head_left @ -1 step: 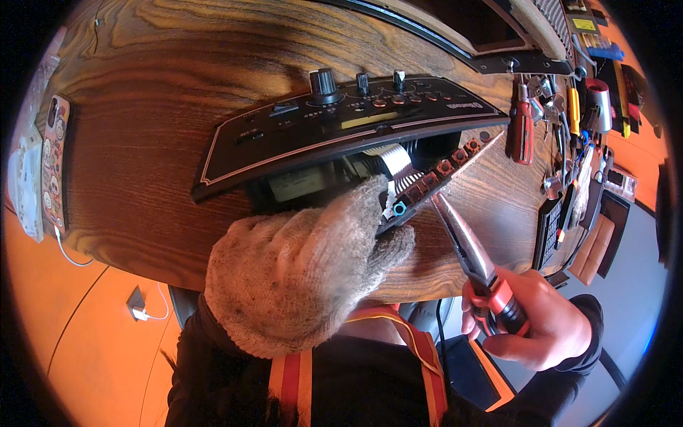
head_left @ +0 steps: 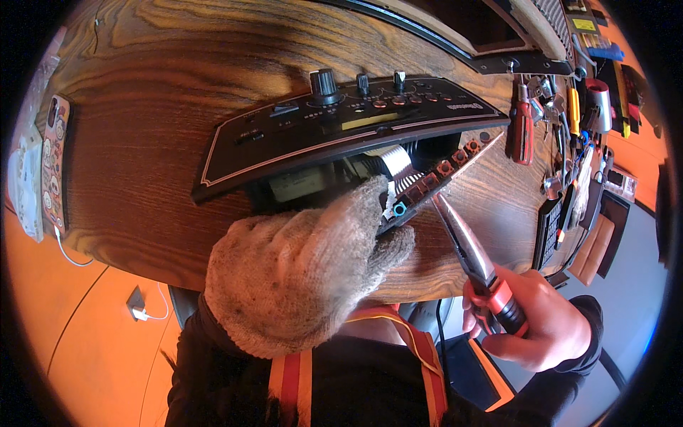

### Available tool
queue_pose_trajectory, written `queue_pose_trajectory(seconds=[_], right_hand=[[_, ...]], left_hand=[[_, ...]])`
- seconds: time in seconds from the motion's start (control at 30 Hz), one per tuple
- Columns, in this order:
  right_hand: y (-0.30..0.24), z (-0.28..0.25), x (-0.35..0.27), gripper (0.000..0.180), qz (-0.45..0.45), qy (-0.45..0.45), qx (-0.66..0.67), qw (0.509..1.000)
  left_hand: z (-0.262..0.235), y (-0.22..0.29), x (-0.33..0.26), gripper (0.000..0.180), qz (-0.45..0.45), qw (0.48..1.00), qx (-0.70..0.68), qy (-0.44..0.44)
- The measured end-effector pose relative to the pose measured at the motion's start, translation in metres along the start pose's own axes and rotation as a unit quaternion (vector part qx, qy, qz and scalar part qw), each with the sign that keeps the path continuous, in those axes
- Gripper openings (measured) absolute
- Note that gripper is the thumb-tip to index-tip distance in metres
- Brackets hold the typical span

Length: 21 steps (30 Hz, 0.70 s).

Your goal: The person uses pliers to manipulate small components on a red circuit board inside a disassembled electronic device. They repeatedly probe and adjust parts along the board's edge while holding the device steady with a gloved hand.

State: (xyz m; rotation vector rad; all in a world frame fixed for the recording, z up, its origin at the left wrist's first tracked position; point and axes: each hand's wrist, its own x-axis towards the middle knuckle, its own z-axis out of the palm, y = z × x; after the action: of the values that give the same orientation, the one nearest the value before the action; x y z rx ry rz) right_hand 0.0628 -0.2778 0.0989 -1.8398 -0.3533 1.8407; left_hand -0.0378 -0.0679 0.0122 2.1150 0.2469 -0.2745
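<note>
My left hand [head_left: 299,274], in a grey-white knit glove, grips one end of a narrow circuit board [head_left: 445,169] between thumb and fingers. Several small push buttons line the board, and a light-blue round part sits near my glove. A flat ribbon cable [head_left: 398,162] runs from it under a black control panel [head_left: 284,146] with knobs, which lies tilted on the table. Bare, my right hand [head_left: 537,324] is closed round the red and black handles of needle-nose pliers [head_left: 469,242]. Their tips meet the board's near edge; whether they pinch anything is unclear.
The wooden table [head_left: 135,156] carries a phone [head_left: 55,164] in a patterned case at the left. A red-handled screwdriver [head_left: 523,132] and several other tools lie at the right. Behind the panel stands a dark open cabinet [head_left: 462,32]. A white charger [head_left: 140,313] is plugged in at lower left.
</note>
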Motion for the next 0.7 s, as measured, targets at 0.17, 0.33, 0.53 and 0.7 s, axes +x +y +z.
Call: queue_pose_trajectory(seconds=[0.17, 0.33, 0.53, 0.7], right_hand=[[-0.009, 0.005, -0.001, 0.036, 0.021, 0.065, -0.087, 0.994], [-0.013, 0.005, -0.002, 0.036, 0.021, 0.072, -0.111, 0.991], [-0.009, 0.004, 0.002, 0.039, 0.012, 0.023, -0.072, 0.997], [-0.007, 0.004, 0.001, 0.041, 0.022, 0.011, -0.040, 0.999]], left_hand=[[-0.001, -0.002, 0.002, 0.034, -0.026, 0.999, -0.036, -0.029], [0.001, -0.003, 0.000, 0.033, 0.024, 1.000, -0.010, 0.017], [0.002, -0.006, -0.001, 0.033, 0.021, 0.998, -0.062, 0.025], [0.000, -0.006, 0.000, 0.030, 0.019, 0.999, -0.048, 0.015]])
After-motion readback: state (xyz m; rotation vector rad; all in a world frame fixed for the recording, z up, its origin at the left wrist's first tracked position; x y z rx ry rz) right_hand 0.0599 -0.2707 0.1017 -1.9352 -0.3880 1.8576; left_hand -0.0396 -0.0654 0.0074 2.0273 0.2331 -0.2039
